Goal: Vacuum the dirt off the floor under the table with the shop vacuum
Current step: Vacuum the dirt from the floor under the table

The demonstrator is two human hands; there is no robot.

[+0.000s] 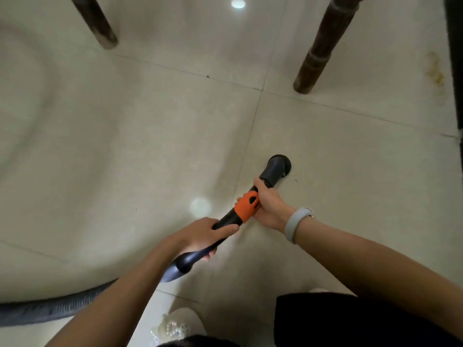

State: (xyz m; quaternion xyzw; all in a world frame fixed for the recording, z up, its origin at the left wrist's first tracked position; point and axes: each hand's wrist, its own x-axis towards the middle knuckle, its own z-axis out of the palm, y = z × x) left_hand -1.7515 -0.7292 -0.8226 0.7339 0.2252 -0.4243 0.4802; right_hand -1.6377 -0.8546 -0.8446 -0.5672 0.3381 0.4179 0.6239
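Both my hands hold the black vacuum wand (226, 219), which slants from lower left to upper right. Its round nozzle (278, 166) rests on the pale tiled floor (140, 146). My right hand (269, 205) grips the wand just behind the nozzle, beside an orange collar (246, 206). My left hand (204, 234) grips the wand lower down, near its curved end. The ribbed grey hose (50, 309) runs off to the lower left. A few small dark specks (208, 76) lie on the tiles.
Two dark wooden table legs stand on the floor, one at top left (96, 23) and one at upper right (323, 46). A brownish stain (436, 71) marks the tile near a dark edge (454, 58) on the right. My white shoe (175, 326) shows at the bottom.
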